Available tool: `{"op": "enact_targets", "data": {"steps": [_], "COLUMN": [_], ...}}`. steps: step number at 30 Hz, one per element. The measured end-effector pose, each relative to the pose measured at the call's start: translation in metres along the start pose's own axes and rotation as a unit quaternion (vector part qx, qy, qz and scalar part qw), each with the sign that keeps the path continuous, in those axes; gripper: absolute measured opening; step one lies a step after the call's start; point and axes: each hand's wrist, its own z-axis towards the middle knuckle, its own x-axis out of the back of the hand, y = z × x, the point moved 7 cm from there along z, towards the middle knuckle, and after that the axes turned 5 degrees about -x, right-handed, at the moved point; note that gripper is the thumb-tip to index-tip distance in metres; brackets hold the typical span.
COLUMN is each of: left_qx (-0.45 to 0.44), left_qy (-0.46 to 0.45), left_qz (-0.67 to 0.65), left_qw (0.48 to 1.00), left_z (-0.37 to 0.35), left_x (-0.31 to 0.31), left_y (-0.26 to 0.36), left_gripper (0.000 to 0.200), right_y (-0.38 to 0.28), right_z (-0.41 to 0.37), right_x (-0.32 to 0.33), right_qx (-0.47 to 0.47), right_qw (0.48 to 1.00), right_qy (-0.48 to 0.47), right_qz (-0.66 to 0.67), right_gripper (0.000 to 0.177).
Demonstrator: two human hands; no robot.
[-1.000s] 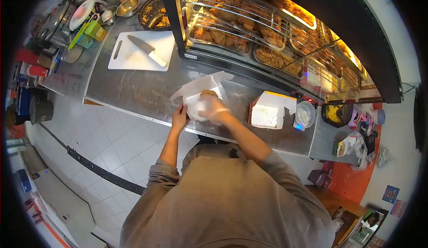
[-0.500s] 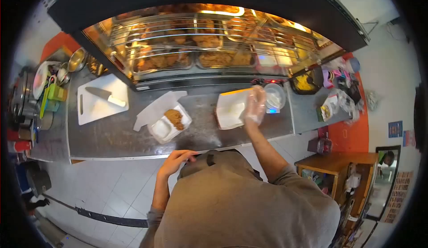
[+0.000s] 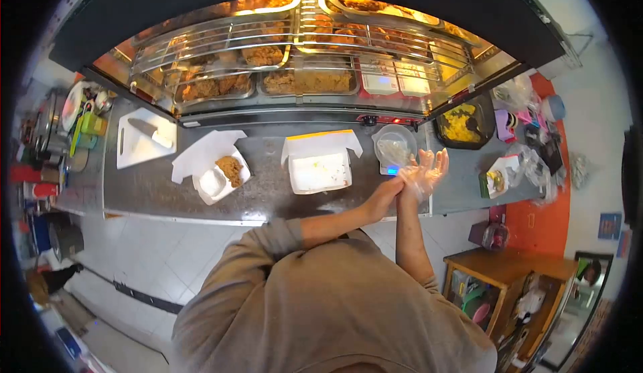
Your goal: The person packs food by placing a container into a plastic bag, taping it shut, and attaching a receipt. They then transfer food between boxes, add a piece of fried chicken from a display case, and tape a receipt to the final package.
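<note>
My right hand (image 3: 426, 172) wears a clear plastic glove, with its fingers raised and spread above the counter's front right part. Across in front of me reaches my bare left hand (image 3: 384, 197), its fingers closed on the glove's cuff at my right wrist. Just beyond them, a clear round tub (image 3: 394, 144) stands on a scale with a lit blue display (image 3: 391, 170). To the left, an open white takeaway box (image 3: 320, 172) has a few crumbs in it. Farther left, another open box (image 3: 213, 184) holds a piece of fried food (image 3: 230, 170).
A heated display cabinet (image 3: 268, 115) with trays of fried food spans the counter's back. A knife (image 3: 149, 130) lies on a white cutting board (image 3: 130, 153) at left. At right are a black pan of yellow food (image 3: 462, 125) and plastic bags (image 3: 532, 172).
My left hand has come from the counter's front edge over to my right wrist and taken hold of the glove cuff. My right hand has moved right, away from the empty box.
</note>
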Motion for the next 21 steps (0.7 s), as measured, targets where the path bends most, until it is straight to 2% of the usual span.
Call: {"op": "enact_targets", "data": {"steps": [1, 2, 3, 4, 6, 7, 8, 9, 10, 11, 14, 15, 16, 17, 18, 19, 20, 21], "left_qx": [-0.002, 0.090, 0.180, 0.178, 0.223, 0.221, 0.178, 0.132, 0.126, 0.096, 0.129, 0.156, 0.134, 0.113, 0.110, 0.149, 0.180, 0.257], "left_qy": [0.014, 0.043, 0.070, 0.081, -0.014, -0.002, 0.062, 0.125, 0.138, 0.173, 0.136, 0.133, 0.143, 0.154, 0.162, 0.083, -0.001, 0.003], "left_qz": [0.004, -0.025, -0.056, -0.052, -0.060, -0.060, -0.010, 0.043, 0.046, 0.099, 0.074, 0.121, 0.155, 0.189, 0.188, 0.427, 0.636, 0.658], "left_qw": [1.000, 0.995, 0.980, 0.979, 0.973, 0.973, 0.982, 0.982, 0.981, 0.975, 0.980, 0.971, 0.968, 0.963, 0.962, 0.888, 0.751, 0.708], "left_z": [0.020, 0.043, 0.063, 0.086, 0.121, 0.127, 0.133, 0.142, 0.152, 0.163, 0.177, 0.183, 0.182, 0.181, 0.177, 0.177, 0.171, 0.151], "left_x": [-0.004, 0.000, 0.005, 0.012, 0.006, 0.000, 0.002, 0.005, 0.008, 0.024, 0.054, 0.080, 0.092, 0.101, 0.107, 0.118, 0.102, 0.087], "left_y": [-0.015, -0.040, -0.061, -0.067, -0.081, -0.091, -0.097, -0.098, -0.118, -0.143, -0.122, -0.114, -0.104, -0.091, -0.093, -0.104, -0.081, -0.068], "left_gripper": [0.068, 0.077, 0.087, 0.087, 0.101, 0.101, 0.100, 0.100, 0.100, 0.098, 0.099, 0.093, 0.082, 0.072, 0.072, 0.065, 0.059, 0.057], "right_y": [0.015, 0.031, 0.076, 0.081, 0.096, 0.088, 0.100, 0.120, 0.134, 0.130, 0.098, 0.055, 0.054, 0.052, 0.047, 0.047, 0.030, 0.011], "right_z": [0.014, 0.027, 0.045, 0.055, 0.066, 0.070, 0.075, 0.083, 0.090, 0.096, 0.081, 0.065, 0.059, 0.061, 0.062, 0.059, 0.066, 0.071], "right_x": [0.008, 0.018, 0.033, 0.038, 0.035, 0.034, 0.044, 0.052, 0.057, 0.058, 0.049, 0.036, 0.036, 0.042, 0.043, 0.034, 0.014, -0.010], "right_qx": [-0.062, -0.123, -0.071, -0.078, -0.209, -0.242, -0.250, -0.290, -0.329, -0.382, -0.426, -0.434, -0.435, -0.354, -0.261, -0.261, -0.131, 0.004], "right_qw": [0.997, 0.990, 0.980, 0.979, 0.959, 0.947, 0.943, 0.928, 0.905, 0.871, 0.824, 0.836, 0.831, 0.853, 0.854, 0.851, 0.879, 0.891], "right_qy": [-0.009, -0.017, -0.091, -0.099, -0.173, -0.195, -0.204, -0.235, -0.264, -0.301, -0.370, -0.335, -0.343, -0.372, -0.391, -0.398, -0.392, -0.380], "right_qz": [-0.033, -0.067, -0.164, -0.159, -0.089, -0.082, -0.081, -0.013, 0.054, 0.061, 0.062, 0.038, 0.040, -0.093, -0.222, -0.221, -0.238, -0.248], "right_gripper": [0.054, 0.053, 0.053, 0.053, 0.058, 0.062, 0.062, 0.062, 0.063, 0.061, 0.059, 0.050, 0.050, 0.044, 0.038, 0.038, 0.038, 0.038]}}
